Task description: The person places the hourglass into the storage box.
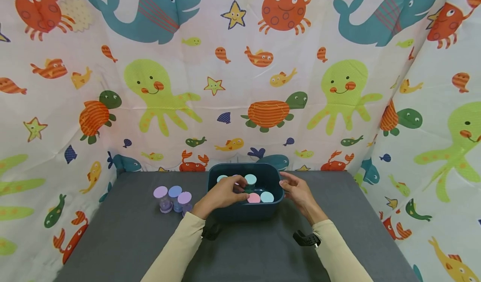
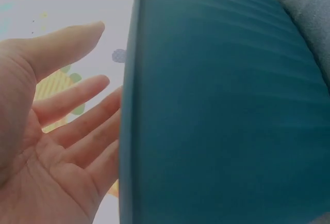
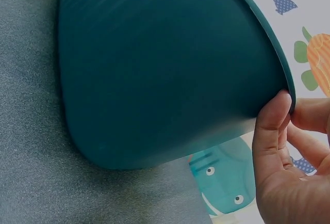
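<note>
A dark teal plastic bin point(image 1: 240, 213) stands on the table, holding several small jars with coloured lids. Among them show a pink lid point(image 1: 254, 198), a light blue lid point(image 1: 267, 197) and another pale blue lid point(image 1: 250, 179). My left hand point(image 1: 226, 193) reaches over the bin's front rim with its fingers above the jars. In the left wrist view its fingers are loosely spread and partly hidden behind the bin wall point(image 2: 221, 100); nothing shows in its grasp. My right hand point(image 3: 294, 167) pinches the bin's rim at the right side, thumb on the outer wall.
Left of the bin stand three clear jars with purple and blue lids: one at the left point(image 1: 161, 193), one in the middle point(image 1: 175, 192), one nearer the bin point(image 1: 185, 197). A grey cloth point(image 1: 263, 253) covers the table. A sea-animal curtain point(image 1: 233, 98) hangs behind and at both sides.
</note>
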A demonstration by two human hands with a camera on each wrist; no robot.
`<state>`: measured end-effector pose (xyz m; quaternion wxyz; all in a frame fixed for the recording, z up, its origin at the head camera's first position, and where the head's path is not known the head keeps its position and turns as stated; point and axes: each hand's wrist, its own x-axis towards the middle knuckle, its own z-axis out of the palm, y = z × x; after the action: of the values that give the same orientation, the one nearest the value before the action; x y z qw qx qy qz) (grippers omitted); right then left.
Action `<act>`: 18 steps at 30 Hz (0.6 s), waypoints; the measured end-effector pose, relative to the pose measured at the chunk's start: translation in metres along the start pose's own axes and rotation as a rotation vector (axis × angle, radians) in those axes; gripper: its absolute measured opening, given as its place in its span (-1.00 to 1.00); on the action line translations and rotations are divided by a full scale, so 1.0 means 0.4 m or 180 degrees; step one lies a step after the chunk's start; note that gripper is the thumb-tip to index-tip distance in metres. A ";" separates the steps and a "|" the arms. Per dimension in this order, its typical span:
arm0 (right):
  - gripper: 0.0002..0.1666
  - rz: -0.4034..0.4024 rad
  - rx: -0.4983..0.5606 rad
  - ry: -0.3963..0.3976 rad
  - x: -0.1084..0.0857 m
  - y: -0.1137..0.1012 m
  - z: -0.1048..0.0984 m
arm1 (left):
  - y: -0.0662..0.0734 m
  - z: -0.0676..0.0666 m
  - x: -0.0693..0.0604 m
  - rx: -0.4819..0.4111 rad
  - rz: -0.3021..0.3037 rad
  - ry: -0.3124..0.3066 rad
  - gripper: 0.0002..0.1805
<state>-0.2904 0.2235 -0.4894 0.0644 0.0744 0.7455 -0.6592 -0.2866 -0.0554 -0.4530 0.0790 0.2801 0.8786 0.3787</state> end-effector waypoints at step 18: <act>-0.48 -0.0026 0.0019 -0.0024 -0.003 0.001 0.001 | -0.037 -0.029 -0.105 -0.0465 -0.0350 0.0811 -0.66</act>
<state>-0.2890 0.2229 -0.4897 0.0643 0.0691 0.7435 -0.6620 -0.2620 -0.0941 -0.4585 0.0075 0.1748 0.8656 0.4691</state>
